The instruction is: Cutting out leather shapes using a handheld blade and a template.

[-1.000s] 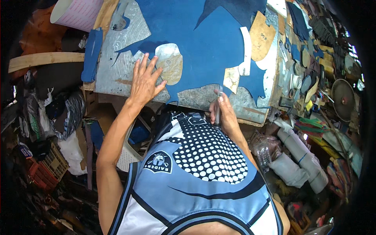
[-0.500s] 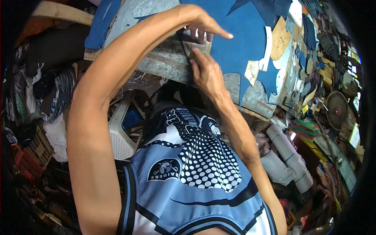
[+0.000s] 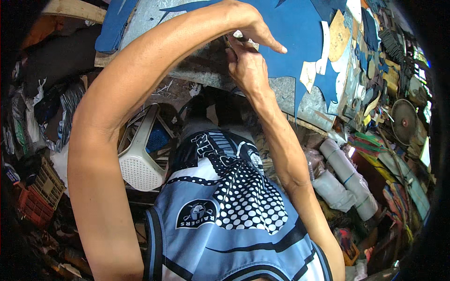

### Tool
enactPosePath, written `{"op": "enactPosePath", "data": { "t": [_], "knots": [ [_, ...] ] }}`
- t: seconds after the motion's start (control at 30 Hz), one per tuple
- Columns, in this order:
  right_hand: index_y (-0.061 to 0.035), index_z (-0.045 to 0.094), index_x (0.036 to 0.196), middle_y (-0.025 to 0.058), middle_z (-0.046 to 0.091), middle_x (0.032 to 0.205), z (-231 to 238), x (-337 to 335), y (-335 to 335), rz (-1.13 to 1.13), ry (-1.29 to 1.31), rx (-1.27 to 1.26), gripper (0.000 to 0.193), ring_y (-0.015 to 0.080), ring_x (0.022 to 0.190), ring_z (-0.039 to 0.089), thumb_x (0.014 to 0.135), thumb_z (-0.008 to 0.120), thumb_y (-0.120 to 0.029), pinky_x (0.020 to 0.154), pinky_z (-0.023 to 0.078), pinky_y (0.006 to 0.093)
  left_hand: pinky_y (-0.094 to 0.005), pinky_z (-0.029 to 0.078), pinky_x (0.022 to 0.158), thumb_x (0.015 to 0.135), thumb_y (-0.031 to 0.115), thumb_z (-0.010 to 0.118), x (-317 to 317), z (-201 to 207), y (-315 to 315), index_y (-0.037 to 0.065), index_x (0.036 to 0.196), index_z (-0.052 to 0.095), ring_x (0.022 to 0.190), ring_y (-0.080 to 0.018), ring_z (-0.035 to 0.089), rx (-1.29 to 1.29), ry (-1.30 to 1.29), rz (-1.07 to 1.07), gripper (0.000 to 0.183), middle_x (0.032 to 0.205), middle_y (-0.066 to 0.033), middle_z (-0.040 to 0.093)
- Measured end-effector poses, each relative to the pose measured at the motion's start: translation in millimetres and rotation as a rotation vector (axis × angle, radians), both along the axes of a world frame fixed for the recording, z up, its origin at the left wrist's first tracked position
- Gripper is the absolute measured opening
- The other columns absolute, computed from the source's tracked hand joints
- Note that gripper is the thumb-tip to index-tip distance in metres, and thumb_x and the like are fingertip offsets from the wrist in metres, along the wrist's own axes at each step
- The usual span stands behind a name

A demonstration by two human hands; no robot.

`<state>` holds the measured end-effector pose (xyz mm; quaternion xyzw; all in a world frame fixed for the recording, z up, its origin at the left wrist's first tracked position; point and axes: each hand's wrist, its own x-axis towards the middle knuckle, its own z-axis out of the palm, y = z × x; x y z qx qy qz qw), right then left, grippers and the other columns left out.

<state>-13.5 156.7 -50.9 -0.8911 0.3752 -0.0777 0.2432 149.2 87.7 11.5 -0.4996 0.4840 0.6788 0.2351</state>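
Note:
A large blue sheet (image 3: 300, 28), with pointed, cut-looking edges, lies on the grey worktable (image 3: 281, 93). My left hand (image 3: 255, 28) arches over the sheet's near-left part, its thumb stretched out to the right and its other fingers mostly hidden behind the wrist. Just below it, my right hand (image 3: 249, 65) has its fingers bent and close together, reaching under the left palm. What they grip, if anything, is hidden. A small pale piece (image 3: 253, 44) shows between the two hands. To the right lie a cream pattern piece (image 3: 307, 76) and a white strip (image 3: 323, 49).
Folded blue material (image 3: 112, 33) lies at the table's left end. A tan pattern piece (image 3: 338, 37) sits farther right. Beside my legs stands a white plastic stool (image 3: 143, 166). Wrapped rolls (image 3: 349, 173) and a fan (image 3: 404, 122) are on the right.
My right hand has moved up against the left one, its fingers now under the left palm. The left fingers, partly visible before, are now hidden. The whole view has shifted slightly.

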Motion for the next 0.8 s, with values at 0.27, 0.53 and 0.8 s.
{"op": "enactPosePath", "data": {
  "t": [0.27,0.53,0.8],
  "knots": [
    [-0.0128,0.063,0.131,0.0266,0.067,0.118,-9,1,0,-0.001,0.025,-0.028,0.035,0.0457,0.101,0.066,0.097,0.058,-0.02,0.087,0.055,0.0525,-0.0519,0.018,0.124,0.082,0.091,0.037,-13,-12,2,0.002,0.161,0.007,0.154,-0.0319,0.018,0.003,-0.043,-0.025,0.123,0.168,-0.0186,0.014],
    [-0.0135,0.06,0.134,0.0276,0.067,0.112,-13,-2,-3,0.01,0.121,-0.022,0.038,0.0455,0.097,0.067,0.097,0.058,-0.019,0.082,0.056,0.0529,-0.0501,0.023,0.122,0.081,0.092,0.038,-8,9,-7,0.002,0.16,0.018,0.151,-0.0332,0.027,-0.131,-0.002,-0.161,0.121,0.165,-0.0191,0.024],
    [-0.0133,0.059,0.135,0.028,0.066,0.113,-9,5,-1,0.036,0.149,0.032,0.04,0.0447,0.095,0.068,0.095,0.059,-0.014,0.081,0.056,0.0534,-0.0466,0.027,0.121,0.081,0.093,0.034,-18,-23,-3,0.01,0.159,0.029,0.147,-0.0346,0.035,-0.194,-0.045,-0.036,0.114,0.161,-0.0207,0.032]
  ]
}}
